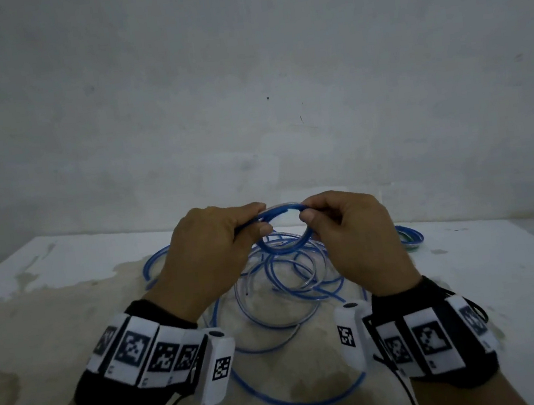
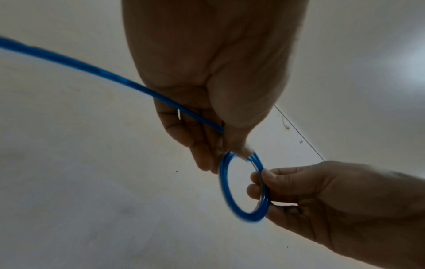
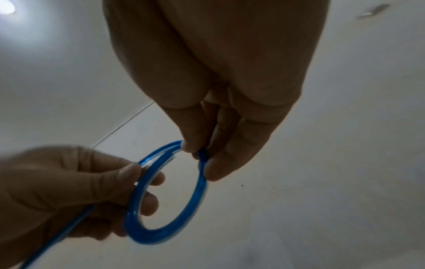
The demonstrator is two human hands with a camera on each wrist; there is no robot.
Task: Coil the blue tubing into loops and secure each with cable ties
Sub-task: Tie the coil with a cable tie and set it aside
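Glossy blue tubing (image 1: 285,230) in a small round loop, pinched by left hand (image 1: 209,254) and right hand (image 1: 354,235).

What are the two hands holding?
A small coil of blue plastic tubing: left hand pinches its left side, right hand its right.

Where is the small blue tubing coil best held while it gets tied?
Pinch the small blue tubing coil at opposite sides of the ring, as the left hand and right hand do; this traps the stacked turns, leaving the lower arc free.
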